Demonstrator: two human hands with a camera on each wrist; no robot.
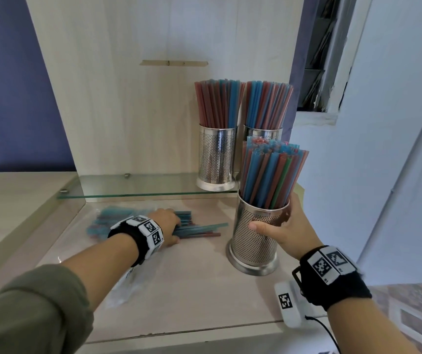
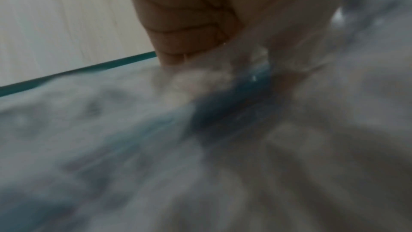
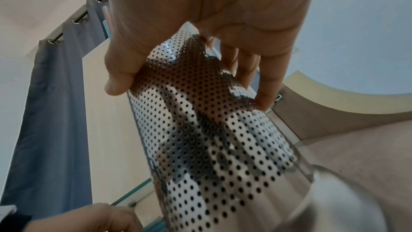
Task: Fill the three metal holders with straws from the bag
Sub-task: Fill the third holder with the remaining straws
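Observation:
Two perforated metal holders, the left one (image 1: 217, 154) and the right one (image 1: 263, 131), stand on the glass shelf (image 1: 141, 191), both packed with red and blue straws. A third holder (image 1: 254, 241) (image 3: 211, 147), also full of straws (image 1: 271, 172), stands slightly tilted on the counter. My right hand (image 1: 281, 226) (image 3: 200, 15) grips its wall, thumb in front and fingers behind. My left hand (image 1: 170, 227) (image 2: 234, 77) lies on the clear bag (image 1: 128, 277) and grips a bundle of loose straws (image 1: 199, 229) sticking out to the right. The left wrist view is blurred.
The wooden counter (image 1: 192, 290) ends in a front edge close to me. A white tagged device (image 1: 289, 302) with a cable sits at its front right corner. A wooden back panel (image 1: 141, 98) rises behind the shelf, and a white wall (image 1: 383, 149) is to the right.

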